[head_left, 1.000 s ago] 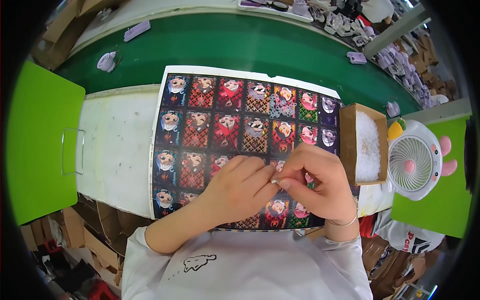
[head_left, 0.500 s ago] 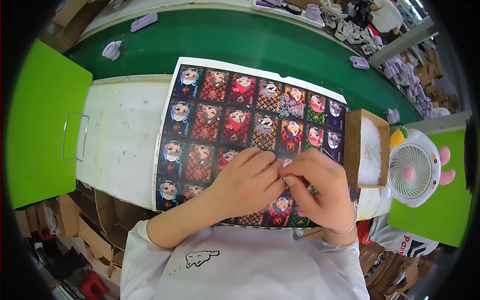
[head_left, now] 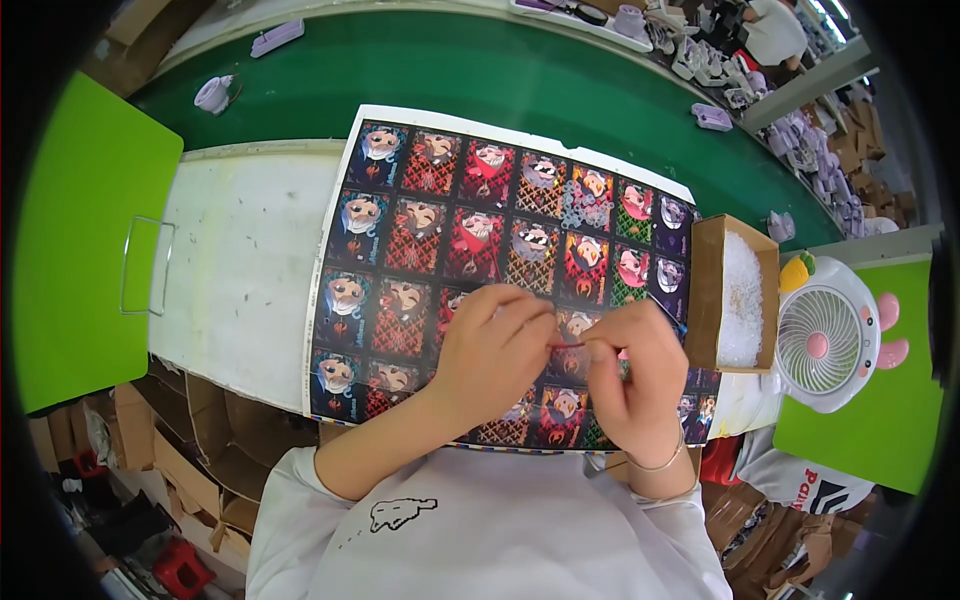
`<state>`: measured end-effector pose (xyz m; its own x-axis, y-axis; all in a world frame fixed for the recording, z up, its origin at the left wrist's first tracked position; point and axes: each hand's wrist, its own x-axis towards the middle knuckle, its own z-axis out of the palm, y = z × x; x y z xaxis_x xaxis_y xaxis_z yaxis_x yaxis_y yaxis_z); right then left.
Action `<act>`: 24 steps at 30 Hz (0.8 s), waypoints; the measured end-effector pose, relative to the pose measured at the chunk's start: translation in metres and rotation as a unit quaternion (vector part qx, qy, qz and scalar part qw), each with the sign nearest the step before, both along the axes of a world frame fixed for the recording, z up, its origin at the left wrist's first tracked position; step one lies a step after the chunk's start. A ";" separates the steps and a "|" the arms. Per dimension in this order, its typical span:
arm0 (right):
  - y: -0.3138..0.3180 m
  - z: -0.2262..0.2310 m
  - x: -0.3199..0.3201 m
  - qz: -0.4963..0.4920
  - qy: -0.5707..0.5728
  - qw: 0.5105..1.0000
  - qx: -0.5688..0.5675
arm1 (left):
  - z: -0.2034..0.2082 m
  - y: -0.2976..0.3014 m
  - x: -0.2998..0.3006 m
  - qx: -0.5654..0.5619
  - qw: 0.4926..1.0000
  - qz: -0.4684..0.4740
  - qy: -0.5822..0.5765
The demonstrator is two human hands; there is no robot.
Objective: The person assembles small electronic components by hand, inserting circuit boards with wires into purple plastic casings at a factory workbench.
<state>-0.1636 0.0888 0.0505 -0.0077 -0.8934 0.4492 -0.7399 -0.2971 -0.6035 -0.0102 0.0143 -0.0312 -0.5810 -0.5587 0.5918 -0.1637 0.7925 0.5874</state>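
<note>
Both hands meet over a large printed sheet point(head_left: 404, 330) covered with rows of colourful cartoon cards. My left hand point(head_left: 493, 350) is closed, its fingertips pinching one end of a thin reddish strand point(head_left: 568, 346). Pinched between thumb and forefinger of my right hand point(head_left: 640, 375) is the strand's other end. The strand runs straight across the short gap between the hands; whether it is wire or cord I cannot tell. A thin dark piece sticks out beyond my right knuckles, too small to name. A cluster of small translucent rings point(head_left: 588, 205) lies on the sheet beyond my hands.
At the sheet's right stands a cardboard box point(head_left: 707, 300) holding small whitish pieces point(head_left: 740, 300), beside a white fan point(head_left: 820, 345) with pink ears. Behind runs a green belt point(head_left: 430, 75) carrying lilac plastic parts point(head_left: 213, 95). A bright green panel point(head_left: 90, 250) rises at the left.
My hands have drawn slightly apart, and the reddish strand now shows stretched between them. The lilac parts on the green belt have shifted a little to the left.
</note>
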 end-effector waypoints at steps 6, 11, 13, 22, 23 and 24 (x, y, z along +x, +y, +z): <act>0.006 -0.023 -0.002 -0.091 -0.466 0.870 0.128 | -0.013 0.008 -0.004 0.121 0.990 0.058 -0.045; 0.003 -0.057 -0.002 -0.091 -0.484 0.859 0.142 | -0.025 0.002 -0.005 0.277 0.960 -0.042 0.015; -0.001 -0.062 0.005 -0.069 -0.179 0.976 0.102 | -0.033 -0.001 -0.004 0.321 0.944 -0.076 0.025; 0.002 -0.061 0.012 -0.034 -0.038 0.997 0.059 | -0.039 -0.002 -0.008 0.260 0.961 -0.074 0.054; 0.001 -0.059 0.007 -0.021 -0.035 0.997 0.061 | -0.039 -0.002 -0.008 0.270 0.959 -0.069 0.042; 0.000 -0.056 -0.002 -0.008 -0.032 0.998 0.062 | -0.040 -0.001 -0.007 0.271 0.959 -0.071 0.042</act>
